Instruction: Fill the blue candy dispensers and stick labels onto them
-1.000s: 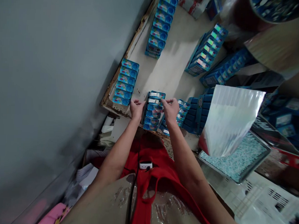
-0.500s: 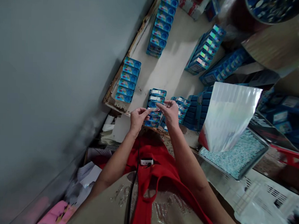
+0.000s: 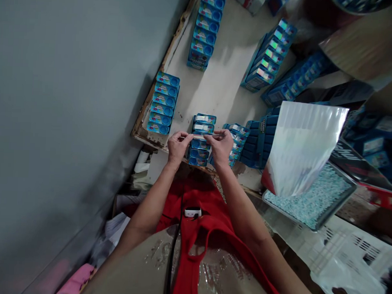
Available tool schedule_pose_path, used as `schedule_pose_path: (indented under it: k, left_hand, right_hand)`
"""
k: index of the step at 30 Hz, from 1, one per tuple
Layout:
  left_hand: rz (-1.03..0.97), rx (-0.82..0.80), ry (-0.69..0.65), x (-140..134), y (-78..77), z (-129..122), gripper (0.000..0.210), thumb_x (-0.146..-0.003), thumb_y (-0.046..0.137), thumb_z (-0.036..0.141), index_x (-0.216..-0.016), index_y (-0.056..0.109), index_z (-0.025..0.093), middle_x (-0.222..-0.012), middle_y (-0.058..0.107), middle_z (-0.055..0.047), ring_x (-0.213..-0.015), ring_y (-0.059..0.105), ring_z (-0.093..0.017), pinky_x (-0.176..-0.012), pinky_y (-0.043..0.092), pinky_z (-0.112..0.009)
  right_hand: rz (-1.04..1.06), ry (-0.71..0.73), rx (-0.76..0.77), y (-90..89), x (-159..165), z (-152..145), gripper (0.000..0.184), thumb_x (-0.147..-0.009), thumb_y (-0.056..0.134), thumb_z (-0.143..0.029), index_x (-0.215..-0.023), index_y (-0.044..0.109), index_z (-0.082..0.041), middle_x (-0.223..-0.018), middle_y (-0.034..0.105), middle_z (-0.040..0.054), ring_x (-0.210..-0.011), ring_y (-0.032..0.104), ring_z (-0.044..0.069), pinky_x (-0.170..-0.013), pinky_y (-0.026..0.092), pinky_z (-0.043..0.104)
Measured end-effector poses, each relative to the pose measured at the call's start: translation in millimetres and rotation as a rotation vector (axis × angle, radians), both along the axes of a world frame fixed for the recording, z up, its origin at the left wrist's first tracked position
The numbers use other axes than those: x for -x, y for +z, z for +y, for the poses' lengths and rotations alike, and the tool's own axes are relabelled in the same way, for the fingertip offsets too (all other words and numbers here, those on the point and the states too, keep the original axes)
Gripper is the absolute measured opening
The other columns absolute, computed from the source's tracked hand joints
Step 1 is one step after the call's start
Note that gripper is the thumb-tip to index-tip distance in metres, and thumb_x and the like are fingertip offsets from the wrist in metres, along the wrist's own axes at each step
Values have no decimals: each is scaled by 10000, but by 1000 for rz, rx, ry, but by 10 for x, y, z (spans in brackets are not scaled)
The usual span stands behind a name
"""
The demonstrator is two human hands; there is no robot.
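1. Pale strip point(image 3: 199, 137): between the opposed fingertips, over a row of blue boxes point(image 3: 198, 153); whether touching them cannot be told.
2. Left hand point(image 3: 177, 147): thumb and fingers pinching the strip's left end.
3. Right hand point(image 3: 221, 146): likewise pinching its right end.
4. Boxes: standing at the table's point(image 3: 219, 89) near edge.

The person wears a beige top point(image 3: 128, 276), on which a shiny, silvery decoration point(image 3: 211, 273) makes glittering streaks and curved lines. Over it is a bright red garment point(image 3: 200, 192), similar to an apron; one red band point(image 3: 186, 279) goes along the middle of the chest, and a thin red loop point(image 3: 206, 243) curves beside it. A small white device point(image 3: 192, 212) with rounded corners and a dark upper face sits on the red cloth. A black cable point(image 3: 172, 263) runs along the front. The forearms point(image 3: 151, 203) and both hands are bare.
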State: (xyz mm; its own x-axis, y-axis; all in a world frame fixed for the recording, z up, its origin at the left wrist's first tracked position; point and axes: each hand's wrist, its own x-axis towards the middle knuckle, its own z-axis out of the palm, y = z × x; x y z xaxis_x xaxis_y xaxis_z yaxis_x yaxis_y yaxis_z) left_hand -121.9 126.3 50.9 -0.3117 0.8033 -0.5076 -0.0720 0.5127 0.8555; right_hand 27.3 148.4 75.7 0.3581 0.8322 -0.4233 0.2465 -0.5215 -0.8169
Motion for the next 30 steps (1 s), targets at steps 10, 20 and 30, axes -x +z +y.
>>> schedule_pose_path:
  k: [10,20,30]
  left_hand:
    - [13,35,-10,38,-238,20,266,-722,757,463,-708,665,214,-687,622,13,-632,578,-137,-608,475,-242]
    - [-74,121,92,-210,-498,201,359,-682,677,550,-760,535,230,-674,590,32,-615,575,-138,-600,478,-263]
    - [790,-366,-201,-520,501,838,68,-858,639,293,-834,581,269,-862,650,-56,-900,616,-303,-896,475,-481]
  right_hand:
    - [-110,117,-31,-123,81,36,298,-741,731,-351,-852,471,-255,-776,632,-30,-754,642,178,-768,501,307]
    - [-191,124,113,-220,-30,225,262,-773,719,-363,-818,485,-254,-731,532,-73,-713,524,154,-687,391,255]
    - [-99,591,-91,834,-799,-174,108,-932,637,-308,-1025,650,-255,-1007,712,15,-872,647,194,-805,469,301]
